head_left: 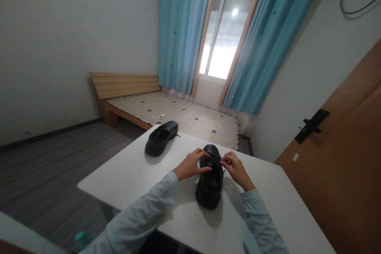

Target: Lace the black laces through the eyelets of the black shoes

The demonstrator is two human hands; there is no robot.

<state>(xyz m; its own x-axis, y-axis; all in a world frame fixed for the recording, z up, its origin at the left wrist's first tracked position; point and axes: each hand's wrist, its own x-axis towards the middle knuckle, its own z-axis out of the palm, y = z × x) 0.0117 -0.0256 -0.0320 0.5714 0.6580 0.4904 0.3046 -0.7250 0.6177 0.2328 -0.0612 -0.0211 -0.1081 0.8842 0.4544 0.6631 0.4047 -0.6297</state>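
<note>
With the spare black shoe [161, 137] lying clear near the desk's [125, 174] far left corner, we are pinching the laces with our left hand [191, 164] and right hand [235, 169] over the near shoe [210, 182], which is sitting mid-desk, toe pointing away, for access.

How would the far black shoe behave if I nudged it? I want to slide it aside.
The far black shoe lies flat on its sole on the white table, so it would probably slide rather than tip or roll. Its upper looks smooth and holds its shape, so it is likely fairly stiff. Its loose lace end might drag.
</note>
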